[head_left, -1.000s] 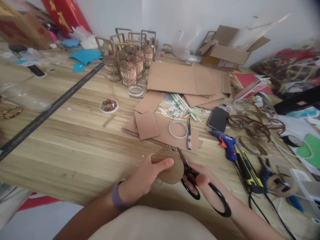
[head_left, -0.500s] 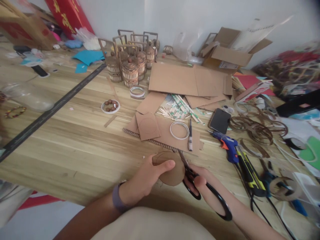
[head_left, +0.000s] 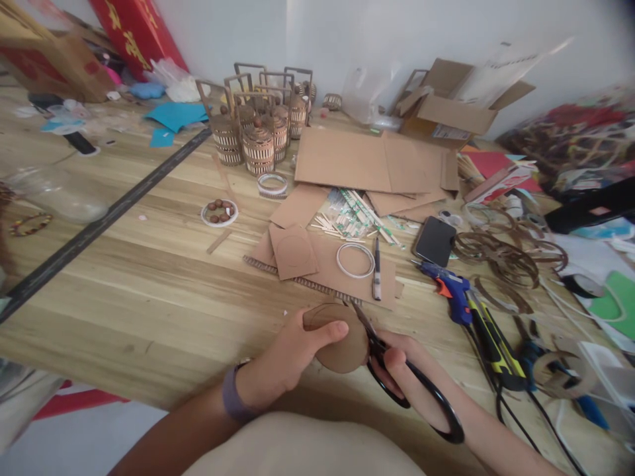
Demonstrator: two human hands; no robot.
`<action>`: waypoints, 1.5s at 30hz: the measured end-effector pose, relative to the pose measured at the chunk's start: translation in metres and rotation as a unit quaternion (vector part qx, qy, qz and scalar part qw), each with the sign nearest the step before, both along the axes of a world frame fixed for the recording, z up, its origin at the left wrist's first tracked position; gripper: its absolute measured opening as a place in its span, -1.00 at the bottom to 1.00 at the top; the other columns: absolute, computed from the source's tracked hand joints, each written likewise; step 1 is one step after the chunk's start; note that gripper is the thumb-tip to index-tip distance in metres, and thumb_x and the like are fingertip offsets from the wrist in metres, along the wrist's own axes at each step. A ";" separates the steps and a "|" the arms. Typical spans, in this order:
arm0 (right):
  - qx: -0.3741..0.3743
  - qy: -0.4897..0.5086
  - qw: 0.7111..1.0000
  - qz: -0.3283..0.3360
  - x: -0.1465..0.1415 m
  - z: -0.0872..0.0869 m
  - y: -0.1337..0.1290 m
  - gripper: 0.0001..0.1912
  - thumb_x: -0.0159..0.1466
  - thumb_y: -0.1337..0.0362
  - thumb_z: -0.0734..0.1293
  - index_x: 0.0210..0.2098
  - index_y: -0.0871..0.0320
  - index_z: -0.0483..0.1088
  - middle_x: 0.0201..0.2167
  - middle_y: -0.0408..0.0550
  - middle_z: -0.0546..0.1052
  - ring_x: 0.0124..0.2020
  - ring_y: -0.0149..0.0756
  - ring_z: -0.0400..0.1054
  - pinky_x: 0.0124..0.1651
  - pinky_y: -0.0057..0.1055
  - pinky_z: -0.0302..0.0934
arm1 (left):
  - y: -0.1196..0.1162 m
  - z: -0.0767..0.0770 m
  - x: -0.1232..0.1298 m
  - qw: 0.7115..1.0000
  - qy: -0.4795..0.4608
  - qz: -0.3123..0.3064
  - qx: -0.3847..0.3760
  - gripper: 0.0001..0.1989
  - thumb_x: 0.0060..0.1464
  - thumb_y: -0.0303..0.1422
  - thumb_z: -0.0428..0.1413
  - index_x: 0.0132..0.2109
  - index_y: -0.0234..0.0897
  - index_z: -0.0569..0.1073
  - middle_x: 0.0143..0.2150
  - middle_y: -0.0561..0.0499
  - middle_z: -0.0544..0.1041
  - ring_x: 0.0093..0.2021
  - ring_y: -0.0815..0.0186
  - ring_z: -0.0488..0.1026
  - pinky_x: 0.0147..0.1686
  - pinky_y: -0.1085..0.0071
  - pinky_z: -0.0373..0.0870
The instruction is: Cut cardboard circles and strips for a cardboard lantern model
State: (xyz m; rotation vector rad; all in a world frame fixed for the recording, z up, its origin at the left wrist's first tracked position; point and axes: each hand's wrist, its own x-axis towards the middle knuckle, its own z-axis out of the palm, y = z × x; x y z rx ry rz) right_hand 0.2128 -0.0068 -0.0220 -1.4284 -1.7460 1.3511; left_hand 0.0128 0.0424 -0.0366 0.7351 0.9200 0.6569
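A round piece of brown cardboard (head_left: 350,347) is pinched in my left hand (head_left: 292,354), thumb on top and fingers hidden beneath. Black-handled scissors (head_left: 381,357) are held in my right hand (head_left: 414,373), with the thumb through one handle loop. Their blades are parted at the disc's upper right edge. Beyond my hands lies a square cardboard piece (head_left: 294,252) with a circle drawn on it. A white ring (head_left: 356,260) and a pen (head_left: 378,271) rest on the cardboard beside it.
Small bamboo lanterns (head_left: 258,149) stand at the back beside flat cardboard sheets (head_left: 342,160). To the right are a phone (head_left: 434,240), a blue glue gun (head_left: 454,287), a yellow and black cutter (head_left: 496,344) and brown strip coils (head_left: 513,258). A black strip (head_left: 114,215) crosses the left side.
The scissors' lower handle loop has moved slightly right and down, and the blades have opened wider. The cardboard disc has shifted slightly downward in my left hand.
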 end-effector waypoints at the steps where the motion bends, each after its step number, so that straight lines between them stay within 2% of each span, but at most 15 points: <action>1: -0.003 -0.006 1.000 0.000 0.000 0.002 0.001 -0.20 0.27 -0.48 -0.07 -0.40 0.10 0.33 -0.71 -0.26 0.16 -0.67 -0.40 -0.01 -0.59 -0.41 -0.04 | 0.000 -0.001 0.000 1.000 -0.004 -0.004 0.001 -0.56 -0.12 -0.12 0.38 -0.12 -0.29 0.64 -0.10 -0.13 0.69 -0.04 -0.01 0.56 0.05 0.13 0.40; 7: -0.030 -0.024 0.999 0.003 -0.003 0.010 0.001 -0.15 0.24 -0.51 -0.07 -0.40 0.11 0.35 -0.71 -0.24 0.17 -0.67 -0.40 0.00 -0.60 -0.41 -0.05 | 0.002 -0.005 0.000 0.999 -0.046 -0.015 -0.004 -0.56 -0.10 -0.15 0.38 -0.11 -0.35 0.64 -0.12 -0.15 0.68 -0.12 0.06 0.57 -0.01 0.20 0.41; 12: 0.047 -0.052 0.996 -0.052 -0.006 0.000 -0.001 -0.21 0.29 -0.47 -0.05 -0.46 0.10 0.29 -0.68 -0.24 0.18 -0.65 -0.40 0.02 -0.59 -0.42 -0.02 | 0.002 0.000 0.004 0.991 -0.125 0.014 -0.051 -0.51 -0.14 -0.10 0.41 -0.12 -0.35 0.62 -0.18 -0.14 0.68 -0.09 0.02 0.59 -0.04 0.20 0.44; 15: 0.081 -0.078 0.993 -0.048 -0.009 -0.005 0.000 -0.26 0.32 -0.42 -0.01 -0.47 0.11 0.27 -0.62 -0.20 0.23 -0.59 -0.38 0.08 -0.53 -0.43 0.03 | 0.002 0.004 0.005 0.986 -0.150 0.038 -0.059 -0.56 -0.14 -0.12 0.42 -0.16 -0.30 0.61 -0.15 -0.11 0.68 -0.06 0.04 0.59 0.00 0.22 0.45; 18: 0.094 -0.084 0.991 -0.041 -0.011 -0.009 0.001 -0.26 0.32 -0.41 0.00 -0.43 0.13 0.31 -0.58 -0.17 0.30 -0.56 -0.37 0.15 -0.50 -0.44 0.10 | 0.002 0.004 0.004 0.986 -0.125 0.074 -0.083 -0.55 -0.18 -0.16 0.43 -0.16 -0.30 0.59 -0.16 -0.09 0.69 -0.06 0.04 0.59 -0.02 0.24 0.46; 21: 0.083 -0.105 0.990 -0.042 -0.013 -0.011 0.002 -0.23 0.31 -0.43 0.01 -0.40 0.14 0.35 -0.57 -0.16 0.34 -0.56 -0.37 0.19 -0.49 -0.45 0.14 | 0.003 0.002 0.002 0.986 -0.095 0.090 -0.105 -0.49 -0.20 -0.14 0.44 -0.13 -0.34 0.56 -0.16 -0.13 0.68 -0.05 0.00 0.59 -0.07 0.24 0.46; 23: 0.081 -0.112 0.989 -0.048 -0.015 -0.009 0.002 -0.19 0.28 -0.46 -0.02 -0.40 0.15 0.36 -0.57 -0.15 0.35 -0.56 -0.37 0.19 -0.49 -0.45 0.16 | 0.003 0.001 0.002 0.987 -0.089 0.093 -0.101 -0.45 -0.22 -0.15 0.45 -0.10 -0.36 0.56 -0.12 -0.15 0.68 -0.01 -0.03 0.58 -0.04 0.21 0.46; 27: 0.080 -0.104 0.990 -0.045 -0.017 -0.001 0.003 -0.15 0.23 -0.51 -0.04 -0.45 0.14 0.34 -0.60 -0.16 0.32 -0.57 -0.37 0.18 -0.49 -0.43 0.16 | 0.003 0.000 0.004 0.992 -0.082 0.078 -0.062 -0.42 -0.23 -0.17 0.45 -0.05 -0.38 0.58 -0.03 -0.19 0.67 0.07 -0.06 0.55 0.07 0.14 0.44; 31: 0.031 -0.063 0.997 -0.017 -0.011 0.000 0.003 -0.19 0.24 -0.50 -0.04 -0.44 0.12 0.29 -0.65 -0.21 0.25 -0.62 -0.40 0.10 -0.56 -0.44 0.05 | 0.002 -0.001 0.003 0.998 -0.018 0.060 -0.026 -0.49 -0.18 -0.16 0.41 -0.10 -0.38 0.60 0.01 -0.23 0.66 0.03 -0.07 0.56 0.08 0.09 0.43; 34: 0.025 -0.035 0.999 -0.003 -0.007 -0.002 0.003 -0.21 0.23 -0.51 -0.03 -0.46 0.10 0.24 -0.67 -0.21 0.24 -0.65 -0.42 0.06 -0.60 -0.44 -0.02 | 0.002 -0.001 0.003 0.999 0.017 0.050 -0.005 -0.54 -0.15 -0.16 0.39 -0.13 -0.35 0.61 -0.02 -0.20 0.67 0.01 -0.05 0.57 0.08 0.09 0.43; 41: -0.019 -0.030 0.999 0.026 -0.008 0.008 0.009 -0.17 0.18 -0.55 -0.05 -0.41 0.10 0.27 -0.64 -0.20 0.28 -0.64 -0.40 0.06 -0.59 -0.42 0.01 | 0.001 -0.002 0.004 0.999 0.010 0.044 0.006 -0.59 -0.10 -0.18 0.36 -0.11 -0.32 0.63 -0.08 -0.12 0.69 -0.03 0.02 0.58 0.05 0.16 0.44; 45: -0.022 -0.022 0.999 0.021 -0.008 0.008 0.008 -0.22 0.22 -0.51 -0.04 -0.44 0.08 0.23 -0.67 -0.22 0.25 -0.66 -0.40 0.02 -0.62 -0.41 -0.03 | 0.001 -0.001 0.003 0.999 0.015 0.033 0.010 -0.59 -0.10 -0.18 0.36 -0.12 -0.32 0.64 -0.07 -0.12 0.69 -0.02 0.01 0.57 0.04 0.16 0.44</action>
